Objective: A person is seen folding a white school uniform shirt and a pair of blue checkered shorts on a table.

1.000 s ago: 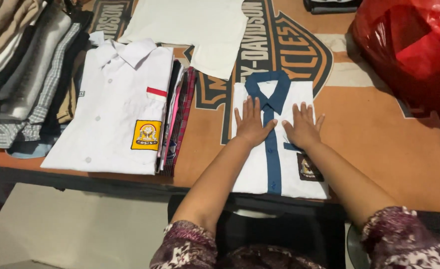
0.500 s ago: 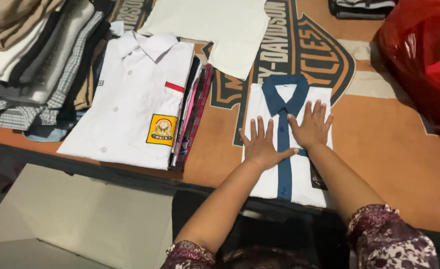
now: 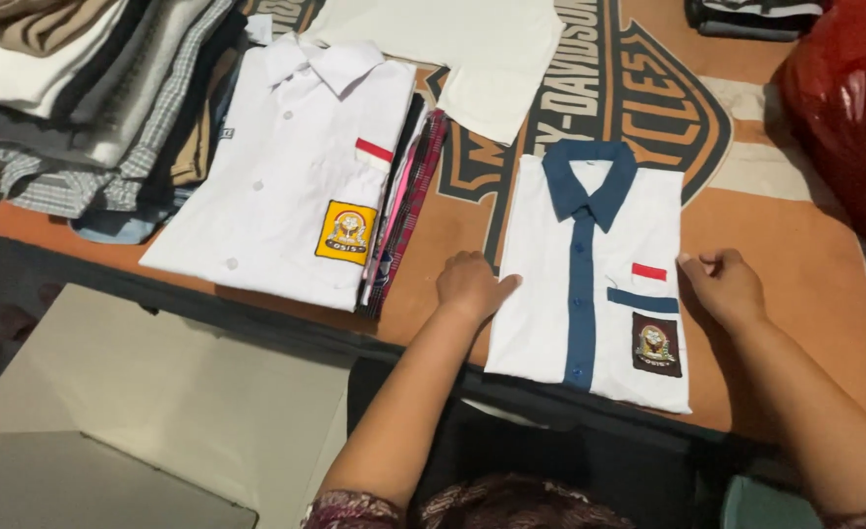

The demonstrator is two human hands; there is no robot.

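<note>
Now both hands, left hand (image 3: pixel 472 286) and right hand (image 3: pixel 725 286), pinch the folded shirt's (image 3: pixel 590 284) edges.

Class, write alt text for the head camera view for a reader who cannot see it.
A person's left hand and right hand touch the side edges of a folded white shirt with a blue collar on an orange cloth, beside a pile of folded shirts.

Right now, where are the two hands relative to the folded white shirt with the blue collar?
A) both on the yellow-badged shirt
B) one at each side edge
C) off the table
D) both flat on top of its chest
B: the left hand sits at the left edge of the folded white shirt with the blue collar and the right hand at its right edge, fingers curled at the fabric.
</note>
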